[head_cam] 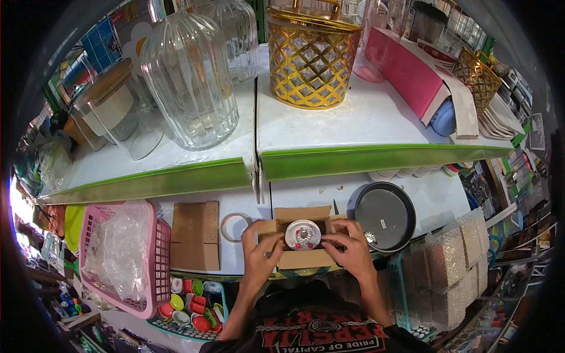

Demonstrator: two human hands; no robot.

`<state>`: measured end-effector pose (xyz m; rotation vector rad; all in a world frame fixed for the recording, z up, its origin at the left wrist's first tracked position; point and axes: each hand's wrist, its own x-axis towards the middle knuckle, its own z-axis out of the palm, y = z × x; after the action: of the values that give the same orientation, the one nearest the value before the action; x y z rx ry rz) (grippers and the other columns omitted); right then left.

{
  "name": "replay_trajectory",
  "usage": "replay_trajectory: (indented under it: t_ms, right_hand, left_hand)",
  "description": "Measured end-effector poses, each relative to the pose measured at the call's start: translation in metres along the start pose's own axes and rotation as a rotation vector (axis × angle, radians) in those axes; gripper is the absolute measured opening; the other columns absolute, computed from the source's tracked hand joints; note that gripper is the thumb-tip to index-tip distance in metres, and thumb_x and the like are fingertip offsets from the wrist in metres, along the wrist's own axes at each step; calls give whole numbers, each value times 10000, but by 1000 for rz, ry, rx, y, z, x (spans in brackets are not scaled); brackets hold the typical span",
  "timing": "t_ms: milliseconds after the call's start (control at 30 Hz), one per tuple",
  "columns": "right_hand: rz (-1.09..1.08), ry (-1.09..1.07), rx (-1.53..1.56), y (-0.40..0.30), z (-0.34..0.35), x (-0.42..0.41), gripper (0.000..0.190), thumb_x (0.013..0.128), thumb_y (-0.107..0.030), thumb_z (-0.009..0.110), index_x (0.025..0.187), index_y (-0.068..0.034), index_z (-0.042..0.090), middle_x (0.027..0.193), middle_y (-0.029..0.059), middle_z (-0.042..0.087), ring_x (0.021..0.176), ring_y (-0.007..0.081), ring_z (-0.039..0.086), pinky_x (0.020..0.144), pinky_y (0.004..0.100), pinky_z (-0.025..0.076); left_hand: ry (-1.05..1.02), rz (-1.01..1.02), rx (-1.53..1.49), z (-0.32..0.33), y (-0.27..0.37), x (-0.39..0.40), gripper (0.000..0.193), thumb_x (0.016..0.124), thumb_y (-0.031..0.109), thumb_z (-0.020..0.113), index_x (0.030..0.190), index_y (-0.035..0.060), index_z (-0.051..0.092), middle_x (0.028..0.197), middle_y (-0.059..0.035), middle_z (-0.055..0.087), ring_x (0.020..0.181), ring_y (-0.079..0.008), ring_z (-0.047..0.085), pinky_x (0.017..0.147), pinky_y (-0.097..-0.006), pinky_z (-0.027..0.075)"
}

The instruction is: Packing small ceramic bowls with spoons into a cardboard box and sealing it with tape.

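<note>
An open cardboard box point(305, 260) lies in front of me on the lower white shelf, its flaps spread. In its opening sits a white round dish with red flowers point(303, 234), and a small fluted metal piece lies on its middle. My left hand point(260, 249) is at the left side of the dish, fingertips at its rim. My right hand point(352, 247) is at the right side, thumb and finger close to the rim. Whether either hand grips the dish or only touches it, I cannot tell.
A flat cardboard box point(194, 236) and a tape roll point(235, 227) lie left; a dark round pan point(385, 216) stands right. Further left is a pink basket point(162, 245) with bubble wrap. Bubble-wrapped boxes point(459, 256) are stacked right. The upper shelf's green edge point(362, 161) overhangs, bearing glassware.
</note>
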<state>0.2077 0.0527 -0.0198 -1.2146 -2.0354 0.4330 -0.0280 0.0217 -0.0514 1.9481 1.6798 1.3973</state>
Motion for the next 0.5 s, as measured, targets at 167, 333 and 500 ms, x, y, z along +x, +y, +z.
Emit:
replay_trajectory:
  t_ms: [167, 333, 500]
  right_hand:
    - [106, 241, 83, 4, 12, -15, 474, 792, -119, 757, 1234, -50, 602, 1325, 154, 484, 1121, 300, 573, 922, 358, 478]
    - [463, 365, 798, 8, 43, -31, 451, 884, -150, 694, 1267, 20, 528, 1275, 122, 542, 1105, 189, 563, 914, 309, 467]
    - [507, 216, 715, 24, 47, -41, 348, 928, -175, 649, 1201, 22, 560, 1088, 82, 639, 982, 126, 592, 849, 283, 477]
  left_hand:
    - [100, -169, -195, 23, -17, -17, 603, 786, -1, 662, 1337, 30, 421, 1303, -155, 447, 1183, -272, 470, 1018, -364, 389]
    - [146, -558, -682, 37, -10, -19, 609, 881, 53, 642, 1413, -4, 352, 1343, -129, 460, 1155, -189, 500, 955, -312, 441]
    - [165, -646, -753, 37, -6, -23, 604, 899, 55, 640, 1425, -11, 351, 1246, -106, 545, 1054, -152, 559, 884, -279, 474]
